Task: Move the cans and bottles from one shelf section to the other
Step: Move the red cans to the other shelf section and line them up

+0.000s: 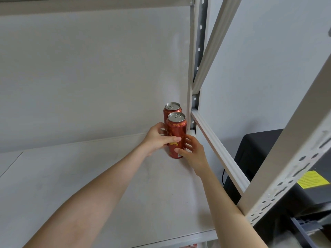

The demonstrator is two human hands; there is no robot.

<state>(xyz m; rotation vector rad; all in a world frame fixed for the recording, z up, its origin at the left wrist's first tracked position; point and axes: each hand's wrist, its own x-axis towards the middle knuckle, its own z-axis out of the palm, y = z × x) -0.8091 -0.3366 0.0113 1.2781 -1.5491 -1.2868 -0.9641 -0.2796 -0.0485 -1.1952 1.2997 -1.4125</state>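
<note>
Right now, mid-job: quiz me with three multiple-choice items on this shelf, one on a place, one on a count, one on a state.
1. Where on the shelf does the rear can stand?
A. far left end
B. right rear corner, by the post
C. front edge

2. How many cans show?
A. two
B. three
C. five

3. The front can is:
A. lying on its side
B. upright, untouched
C. upright, gripped by both hands

Key: 1 B, it stands at the back, close by the post. 2 A, only a front and a rear one show. 3 C, its top faces up, and the left hand and right hand wrap its body.
</note>
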